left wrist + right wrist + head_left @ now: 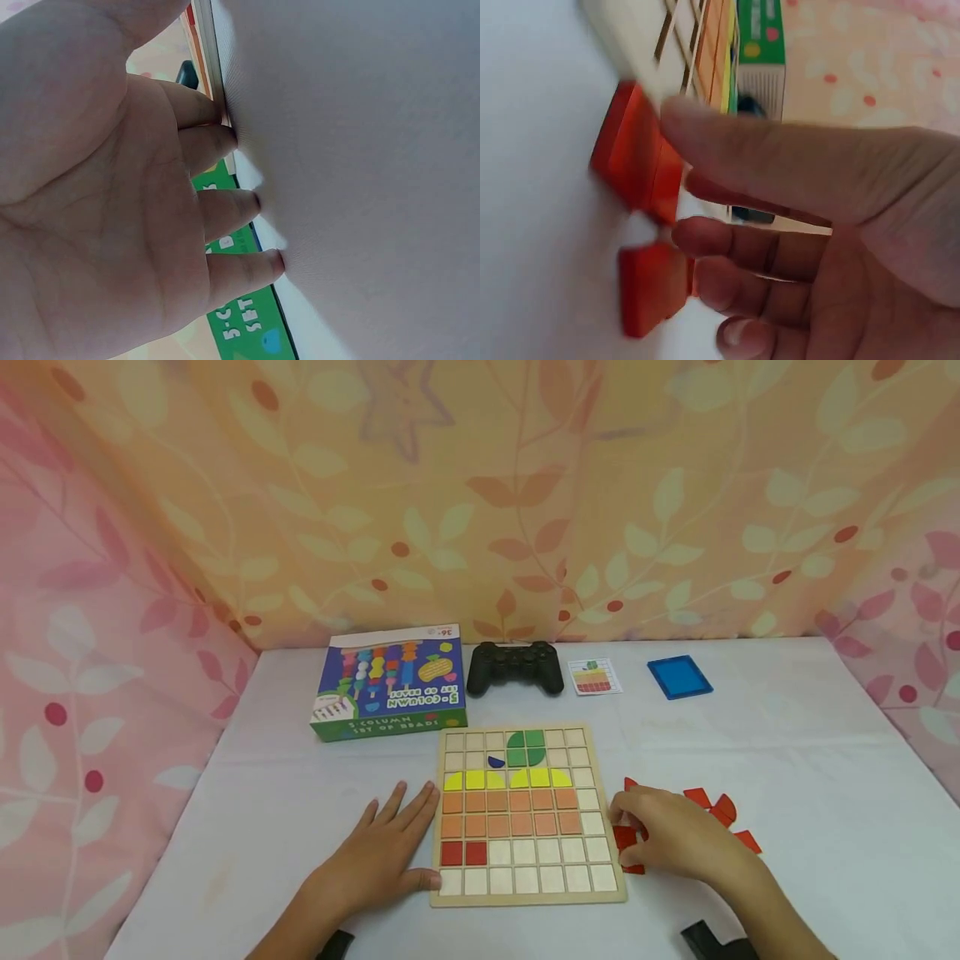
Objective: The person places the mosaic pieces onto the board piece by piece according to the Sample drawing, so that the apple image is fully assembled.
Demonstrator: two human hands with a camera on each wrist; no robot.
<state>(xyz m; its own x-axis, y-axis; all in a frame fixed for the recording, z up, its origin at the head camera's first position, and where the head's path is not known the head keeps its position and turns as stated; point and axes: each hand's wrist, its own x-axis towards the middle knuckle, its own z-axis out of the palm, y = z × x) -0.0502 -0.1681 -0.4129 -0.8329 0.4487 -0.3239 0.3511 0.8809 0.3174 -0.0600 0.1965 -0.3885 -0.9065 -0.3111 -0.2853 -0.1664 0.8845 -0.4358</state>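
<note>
A wooden grid board (528, 901) lies on the white-covered table, with green, blue, yellow, orange and two red tiles (464, 853) set in its cells. My left hand (378, 852) rests spread at the board's left side, thumb and index fingertip at its edge. In the left wrist view its fingertips meet the cloth. Beyond the board's right edge, my right hand (671, 835) reaches down over loose red tiles (723, 811). The right wrist view has its thumb and bent fingers apart, close beside a red tile (615, 150) and another red tile (651, 289), with nothing pinched between them.
Behind the board stand a bead-set box (390, 681), a black game controller (515, 668), a small pattern card (595, 677) and a blue square tray (679, 677). A floral curtain (480, 510) hangs at the table's back and sides.
</note>
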